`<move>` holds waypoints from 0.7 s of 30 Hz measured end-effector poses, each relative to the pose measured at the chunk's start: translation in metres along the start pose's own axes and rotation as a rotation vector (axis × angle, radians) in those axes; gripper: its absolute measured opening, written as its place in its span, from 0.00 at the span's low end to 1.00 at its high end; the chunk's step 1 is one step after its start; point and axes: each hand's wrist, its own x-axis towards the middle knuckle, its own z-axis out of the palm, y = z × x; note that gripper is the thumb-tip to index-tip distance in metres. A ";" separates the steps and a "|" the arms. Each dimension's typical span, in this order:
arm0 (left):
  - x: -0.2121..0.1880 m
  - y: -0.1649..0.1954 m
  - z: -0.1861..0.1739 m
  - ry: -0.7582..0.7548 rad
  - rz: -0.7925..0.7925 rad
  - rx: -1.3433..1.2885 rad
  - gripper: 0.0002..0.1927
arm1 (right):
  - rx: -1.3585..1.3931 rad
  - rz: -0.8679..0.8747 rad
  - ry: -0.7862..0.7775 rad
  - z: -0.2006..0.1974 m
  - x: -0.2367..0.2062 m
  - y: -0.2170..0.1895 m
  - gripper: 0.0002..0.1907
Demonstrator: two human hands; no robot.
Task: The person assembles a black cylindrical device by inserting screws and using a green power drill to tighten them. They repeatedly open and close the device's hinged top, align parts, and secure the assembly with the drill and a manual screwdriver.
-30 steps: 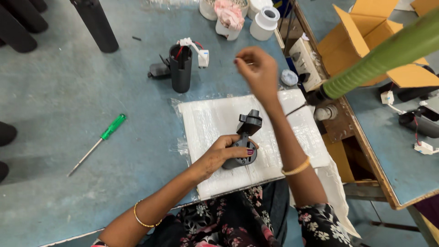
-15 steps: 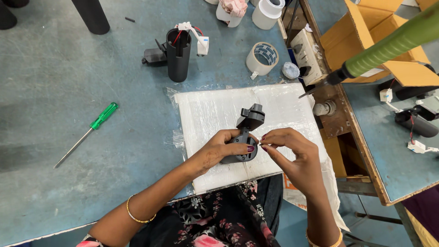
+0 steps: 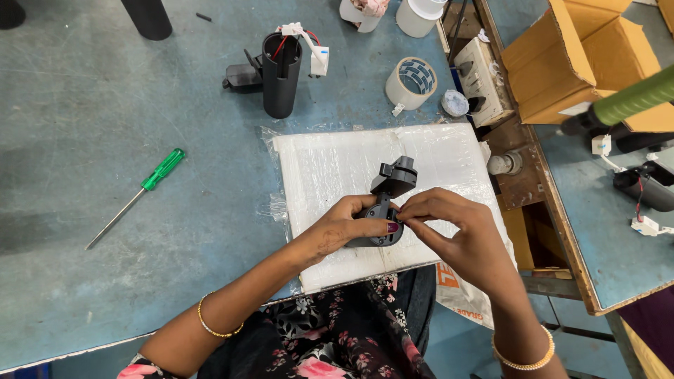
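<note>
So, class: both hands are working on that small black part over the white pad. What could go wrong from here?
1. The right hand pinches at the black part with its fingertips; anything tiny there could slip and get lost on the wrapped white pad.
2. The left hand alone steadies the part, so it might twist.
3. The pad overhangs the table edge, so dropped pieces may fall.

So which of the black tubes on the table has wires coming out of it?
The upright tube above the white pad, with red and white wires at its top. The tube at the top edge shows none.
</note>
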 end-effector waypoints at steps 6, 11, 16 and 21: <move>-0.002 0.004 0.001 0.009 -0.002 0.008 0.27 | -0.081 -0.035 0.014 0.001 -0.001 -0.011 0.09; -0.002 0.006 0.001 -0.001 0.017 0.002 0.28 | -0.059 -0.054 0.049 0.007 -0.006 -0.012 0.10; -0.002 0.004 0.001 0.018 -0.001 0.038 0.29 | -0.081 -0.057 0.087 0.012 -0.008 -0.008 0.09; 0.000 0.001 0.000 0.001 0.008 0.029 0.28 | -0.099 -0.069 0.059 0.010 -0.008 -0.007 0.09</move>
